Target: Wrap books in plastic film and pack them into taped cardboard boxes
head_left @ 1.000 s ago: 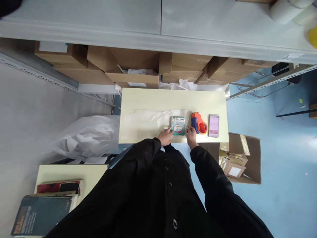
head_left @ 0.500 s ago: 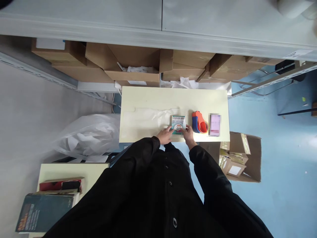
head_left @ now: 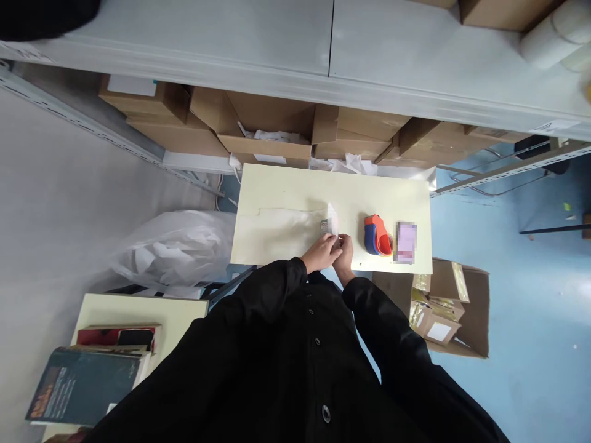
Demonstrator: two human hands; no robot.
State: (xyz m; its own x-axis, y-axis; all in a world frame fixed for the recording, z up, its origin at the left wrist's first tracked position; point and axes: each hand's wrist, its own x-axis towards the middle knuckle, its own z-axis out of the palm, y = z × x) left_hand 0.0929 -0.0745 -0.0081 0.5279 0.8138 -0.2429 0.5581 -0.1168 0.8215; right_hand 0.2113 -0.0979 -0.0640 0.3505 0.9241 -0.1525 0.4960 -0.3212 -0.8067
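Observation:
A small booklet (head_left: 324,226) stands tilted up in front of me, only a pale printed part of it showing. A sheet of clear film (head_left: 295,224) lies flat to its left, and a whitish piece of it rises against the booklet. My left hand (head_left: 321,252) is closed on the booklet's near left side, fingers bent over it. Close beside it, my right hand (head_left: 343,251) pinches the near right side, its fingertips almost touching the left ones. The hands hide the lower part of the booklet. To the right stands an orange and blue tape dispenser (head_left: 378,235).
The cream table (head_left: 268,184) carries a blurred pinkish rectangle (head_left: 406,242) at its right. Cardboard boxes (head_left: 272,147) line the shelf behind. A plastic bag (head_left: 175,249) lies left, thick books (head_left: 87,381) lie lower left, and an open carton (head_left: 473,307) sits lower right.
The booklet lay flat with its coloured cover up and now is tipped up with film around it. My hands have come together on it. The view has shifted slightly.

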